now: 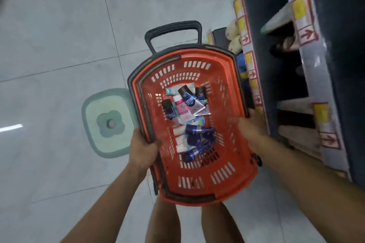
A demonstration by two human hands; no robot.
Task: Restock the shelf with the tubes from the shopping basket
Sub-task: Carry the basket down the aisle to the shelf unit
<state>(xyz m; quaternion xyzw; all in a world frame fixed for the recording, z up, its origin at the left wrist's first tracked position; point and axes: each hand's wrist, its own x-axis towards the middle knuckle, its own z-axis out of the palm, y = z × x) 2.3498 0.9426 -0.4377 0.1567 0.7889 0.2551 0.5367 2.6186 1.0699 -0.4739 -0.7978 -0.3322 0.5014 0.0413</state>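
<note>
1. Eyes on the load: a loose heap of small plastic tubes [187, 118], dark blue, black-capped, pink and white, lies on the floor of the orange slotted plastic shopping basket [225, 89]. None is on the shelf yet, so I judge restocking has not begun.
2. My left hand [143, 149] is clamped around the basket's left rim, fingers curled over the edge. My right hand [244, 124] is on the right rim, but it is blurred; I cannot tell whether it is closed on it.
3. Risk one: the basket looks tilted, and the tubes lie unsecured. Tip it further and they slide to one end or spill over the low wall.
4. Risk two: if that right grip is loose, the basket could swing down on that side.
5. Risk three: the grey shelf unit with yellow-and-red price tags [254, 77] stands just beside the right rim; the basket could knock the shelf edge.
6. To the left, a pale green square plastic stool [104, 120] sits close by the basket.
7. Open room: the pale grey tiled floor [59, 35] ahead and left is bare, the safest place to set it down.
</note>
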